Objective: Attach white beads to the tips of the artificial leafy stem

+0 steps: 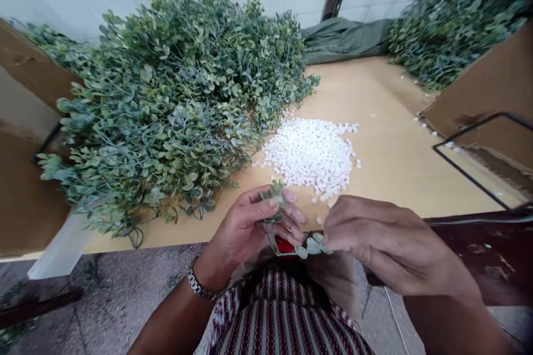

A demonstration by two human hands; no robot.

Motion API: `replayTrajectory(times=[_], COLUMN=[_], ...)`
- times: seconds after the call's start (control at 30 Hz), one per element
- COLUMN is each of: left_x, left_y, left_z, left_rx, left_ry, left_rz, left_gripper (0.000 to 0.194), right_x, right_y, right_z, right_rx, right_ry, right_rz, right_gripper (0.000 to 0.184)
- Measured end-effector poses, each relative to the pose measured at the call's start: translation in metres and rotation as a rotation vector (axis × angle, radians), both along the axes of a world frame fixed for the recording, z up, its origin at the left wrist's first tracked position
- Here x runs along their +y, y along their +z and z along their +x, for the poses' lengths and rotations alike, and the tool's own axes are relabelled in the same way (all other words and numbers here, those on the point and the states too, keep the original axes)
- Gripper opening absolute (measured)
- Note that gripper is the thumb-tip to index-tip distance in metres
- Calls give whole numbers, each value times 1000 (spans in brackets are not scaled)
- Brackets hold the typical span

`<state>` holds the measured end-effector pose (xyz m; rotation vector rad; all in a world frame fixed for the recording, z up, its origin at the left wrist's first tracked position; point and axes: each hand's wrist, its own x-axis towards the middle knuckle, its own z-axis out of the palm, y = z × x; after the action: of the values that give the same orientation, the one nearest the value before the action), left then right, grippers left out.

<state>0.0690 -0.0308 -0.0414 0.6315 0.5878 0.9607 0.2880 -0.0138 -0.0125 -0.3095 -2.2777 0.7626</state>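
Note:
My left hand (pixel 254 222) pinches a small artificial leaf sprig (pixel 272 194) between thumb and fingers, close to the table's front edge. From it a thin green stem loops down and runs right to a few pale leaves (pixel 312 247). At the far end of those leaves my right hand (pixel 375 233) is closed, its fingertips pressed on the leafy end. Just beyond both hands lies a heap of small white plastic pieces (pixel 312 155). A big pile of artificial greenery (pixel 179 94) covers the table to the left, several stems hanging over its front edge.
Cardboard boxes stand at the left (pixel 25 177) and right (pixel 491 89). A black wire frame (pixel 466 177) sticks out by the right one. More greenery (pixel 462 16) and a dark green cloth (pixel 350 39) lie at the back along the wall. A translucent strip (pixel 62 244) hangs off the front-left edge.

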Motion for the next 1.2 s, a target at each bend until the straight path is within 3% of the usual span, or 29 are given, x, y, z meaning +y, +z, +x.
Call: replayTrajectory(times=[0.13,0.23,0.4,0.6,0.73,0.83,0.97,1.2], left_x=[-19,-33,-47,-43,-36,-33,-31,-32], left_y=[-5,-16,-32,-30,-26,-24,-21,-24], left_z=[8,18,31,31,31,34,39,41], left_rx=[151,209,142,260,298,312,301,286], left_ry=[52,39,33,239,363,390,368,332], left_rz=[28,49,-144,-154,-92,-107,-192,-130], left_gripper=[21,24,27,20,13,14,18,18], right_x=[-15,-32,-57,-42,-27,-23,-24,-24], right_y=[-22,-42,-67,-72,-69,-70,-74,-79], right_z=[-8,-16,-30,-17,7,10,2,-2], right_rx=[109,154,212,287,105,-59,-217,-250], right_ry=[-271,-351,-481,-601,-764,-711,-688,-706], right_rz=[-64,-83,4,79,20,34,184,230], right_gripper=[24,25,29,24,20,13,10,13])
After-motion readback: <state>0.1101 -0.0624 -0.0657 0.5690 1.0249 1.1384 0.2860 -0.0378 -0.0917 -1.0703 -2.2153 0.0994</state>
